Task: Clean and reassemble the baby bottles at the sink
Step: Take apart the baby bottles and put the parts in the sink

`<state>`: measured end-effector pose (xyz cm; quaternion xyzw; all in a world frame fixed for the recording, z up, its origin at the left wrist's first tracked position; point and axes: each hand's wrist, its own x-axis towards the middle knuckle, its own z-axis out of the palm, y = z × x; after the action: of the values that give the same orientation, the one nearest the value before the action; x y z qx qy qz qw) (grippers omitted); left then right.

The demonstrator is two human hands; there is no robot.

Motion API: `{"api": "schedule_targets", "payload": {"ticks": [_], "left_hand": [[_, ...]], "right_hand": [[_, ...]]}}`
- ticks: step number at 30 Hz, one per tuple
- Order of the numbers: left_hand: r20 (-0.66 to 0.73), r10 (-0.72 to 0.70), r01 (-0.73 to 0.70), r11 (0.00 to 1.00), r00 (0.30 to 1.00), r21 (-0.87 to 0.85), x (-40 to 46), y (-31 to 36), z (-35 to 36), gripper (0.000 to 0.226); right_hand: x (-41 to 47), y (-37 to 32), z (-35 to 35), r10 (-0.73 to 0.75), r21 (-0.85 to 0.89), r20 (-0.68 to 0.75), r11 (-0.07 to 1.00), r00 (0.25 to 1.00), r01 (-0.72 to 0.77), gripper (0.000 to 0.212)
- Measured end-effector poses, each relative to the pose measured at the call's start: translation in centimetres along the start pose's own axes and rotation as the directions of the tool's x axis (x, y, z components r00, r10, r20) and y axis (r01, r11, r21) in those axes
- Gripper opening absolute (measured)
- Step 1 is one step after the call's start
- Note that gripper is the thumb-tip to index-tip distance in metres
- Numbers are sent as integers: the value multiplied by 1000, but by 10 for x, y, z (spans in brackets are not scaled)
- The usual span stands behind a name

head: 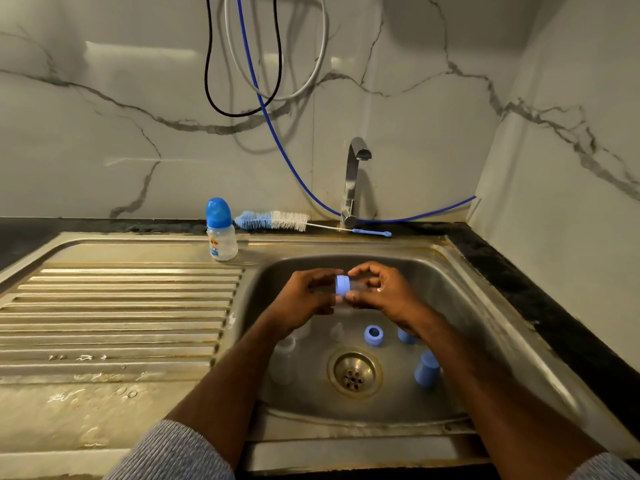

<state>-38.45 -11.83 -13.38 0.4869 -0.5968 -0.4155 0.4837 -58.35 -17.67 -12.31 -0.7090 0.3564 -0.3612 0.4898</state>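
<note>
Over the sink basin [460,292] both my hands hold one small clear baby bottle with a blue collar ring [343,285], lying sideways. My left hand [304,301] grips it from the left with curled fingers. My right hand [384,292] pinches it from the right, where the clear part shows between the fingers. On the basin floor lie a blue collar ring [373,336], another blue piece [406,336] partly behind my right wrist, a blue cap [427,369], a clear bottle body [284,358] and a clear teat [336,331].
An assembled bottle with a blue cap [220,230] stands at the back of the ribbed drainboard [114,323]. A blue-and-white bottle brush [277,220] lies along the back ledge beside the tap [355,178]. The drain [355,373] is at the basin's middle. Hoses hang on the wall.
</note>
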Motion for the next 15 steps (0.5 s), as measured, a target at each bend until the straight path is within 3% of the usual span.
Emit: {"api": "schedule_targets", "payload": {"ticks": [5,15], "left_hand": [[19,-47,50,967,999,-251,4,-3,-2,47],[81,-44,70,932,996,-355,8,-2,-6,54]], "right_hand": [[0,-2,0,-36,8,-50,999,998,37,34],[1,-12,5,-89,-81,-188,994,978,75,17]]}}
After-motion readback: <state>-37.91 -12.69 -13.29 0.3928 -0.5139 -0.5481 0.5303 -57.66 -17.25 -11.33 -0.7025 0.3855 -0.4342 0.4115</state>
